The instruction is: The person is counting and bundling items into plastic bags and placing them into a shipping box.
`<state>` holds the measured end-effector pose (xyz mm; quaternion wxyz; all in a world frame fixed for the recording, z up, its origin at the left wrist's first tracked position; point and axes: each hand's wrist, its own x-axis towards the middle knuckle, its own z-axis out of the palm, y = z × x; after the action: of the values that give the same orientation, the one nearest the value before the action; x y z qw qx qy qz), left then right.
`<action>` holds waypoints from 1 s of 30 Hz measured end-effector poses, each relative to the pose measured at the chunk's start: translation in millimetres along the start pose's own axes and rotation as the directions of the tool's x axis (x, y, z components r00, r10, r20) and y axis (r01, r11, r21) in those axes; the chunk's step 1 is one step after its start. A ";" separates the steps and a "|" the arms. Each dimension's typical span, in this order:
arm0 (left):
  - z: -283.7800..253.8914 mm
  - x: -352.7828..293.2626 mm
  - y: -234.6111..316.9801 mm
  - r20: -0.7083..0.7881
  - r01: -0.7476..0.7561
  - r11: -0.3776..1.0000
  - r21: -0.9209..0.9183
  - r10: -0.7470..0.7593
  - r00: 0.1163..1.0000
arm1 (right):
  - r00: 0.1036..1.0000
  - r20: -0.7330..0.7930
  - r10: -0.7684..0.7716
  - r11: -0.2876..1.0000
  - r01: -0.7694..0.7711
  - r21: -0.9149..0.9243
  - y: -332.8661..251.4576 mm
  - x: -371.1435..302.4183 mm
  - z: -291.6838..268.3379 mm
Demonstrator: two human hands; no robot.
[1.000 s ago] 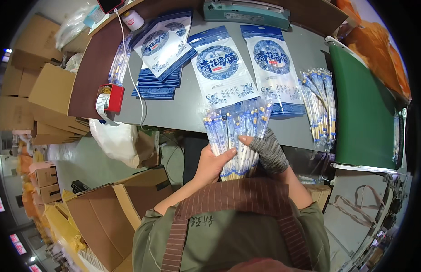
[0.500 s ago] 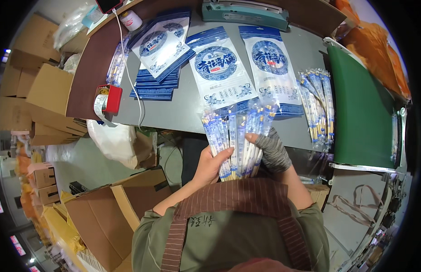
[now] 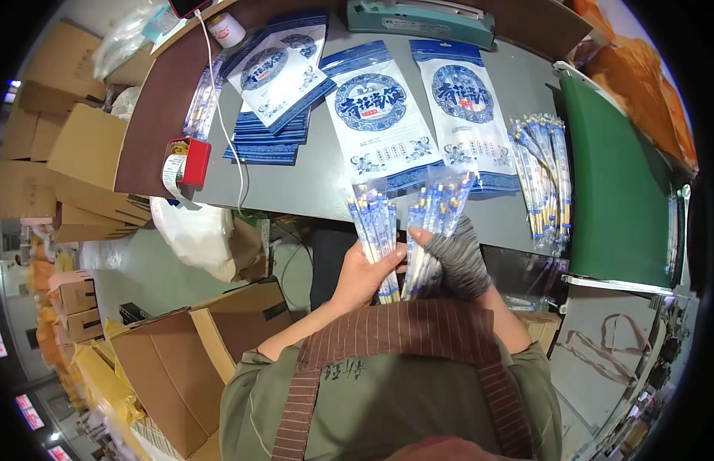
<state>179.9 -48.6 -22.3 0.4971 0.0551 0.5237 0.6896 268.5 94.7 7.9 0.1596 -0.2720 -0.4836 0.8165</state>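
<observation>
Head view: wrapped sticks in two bundles, one per hand, at the near edge of the grey table (image 3: 295, 188).
Left hand (image 3: 363, 270) closed round the left bundle (image 3: 378, 223), thumb across its front; right hand (image 3: 461, 261), in a grey knit covering with thumb tip bare, closed round the right bundle (image 3: 441, 203). Gap between bundles at upper ends; lower ends close together, just above the brown striped apron (image 3: 403, 332). Beyond: two blue-and-white pouches (image 3: 388, 123) side by side; stick pile (image 3: 553, 180) at right, near green panel (image 3: 622, 184).

Held sticks (image 3: 375, 223) before pouches (image 3: 381, 107) on table (image 3: 295, 188); machine (image 3: 418, 25) behind.
</observation>
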 end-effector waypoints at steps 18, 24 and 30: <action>-2.2 2.2 -0.9 0.022 0.043 0.991 -0.125 -0.040 0.999 | 0.982 0.041 0.186 0.977 -0.189 0.095 -8.4 5.0 -4.4; 0.2 0.4 -1.4 0.030 0.016 0.999 0.034 -0.017 0.999 | 0.990 0.020 0.141 0.989 -0.142 0.036 -4.6 1.7 0.7; 0.7 -1.9 2.8 -0.002 0.062 0.985 -0.160 -0.063 0.998 | 0.990 -0.007 0.140 0.990 -0.140 0.036 -4.7 7.0 -18.9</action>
<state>179.4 -49.4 -19.0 0.5196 -0.0038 0.4698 0.7136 274.2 113.9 2.7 0.1091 -0.3065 -0.4480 0.8327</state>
